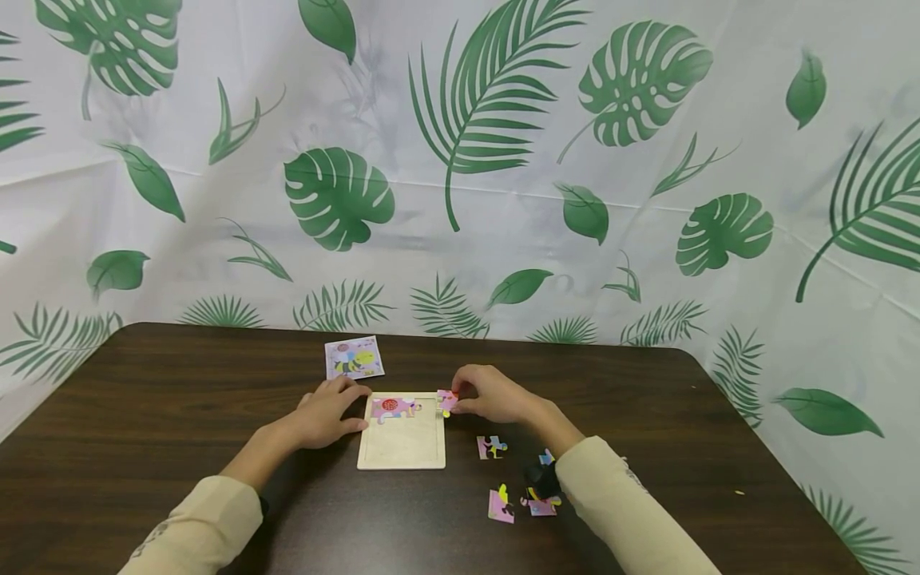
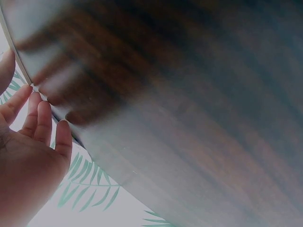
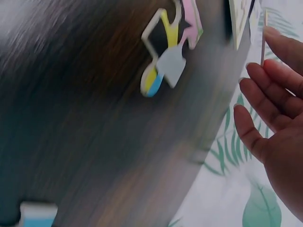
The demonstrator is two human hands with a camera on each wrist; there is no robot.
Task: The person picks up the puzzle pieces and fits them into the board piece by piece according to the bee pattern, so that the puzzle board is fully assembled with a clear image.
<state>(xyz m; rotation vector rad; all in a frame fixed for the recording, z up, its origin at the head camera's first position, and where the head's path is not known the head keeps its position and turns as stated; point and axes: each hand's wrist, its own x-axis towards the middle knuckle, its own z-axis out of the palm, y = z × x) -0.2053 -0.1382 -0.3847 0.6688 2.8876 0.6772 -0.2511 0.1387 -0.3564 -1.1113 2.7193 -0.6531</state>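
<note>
A square wooden puzzle tray (image 1: 402, 447) lies on the table, with joined pink puzzle pieces (image 1: 390, 408) along its upper left. My left hand (image 1: 327, 414) is at the tray's left side, thumb and forefinger touching its edge; in the left wrist view its fingers (image 2: 43, 120) look loosely extended. My right hand (image 1: 496, 394) pinches a pink puzzle piece (image 1: 446, 401) between thumb and forefinger over the tray's upper right corner. The right wrist view shows that piece (image 3: 264, 42) edge-on, with the other fingers loosely bent below it.
Several loose puzzle pieces (image 1: 492, 447) lie right of the tray, some partly hidden by the right wrist. A bee picture card (image 1: 354, 358) lies behind the tray. The dark wooden table (image 1: 216, 359) ends at a leaf-print cloth (image 1: 503, 200).
</note>
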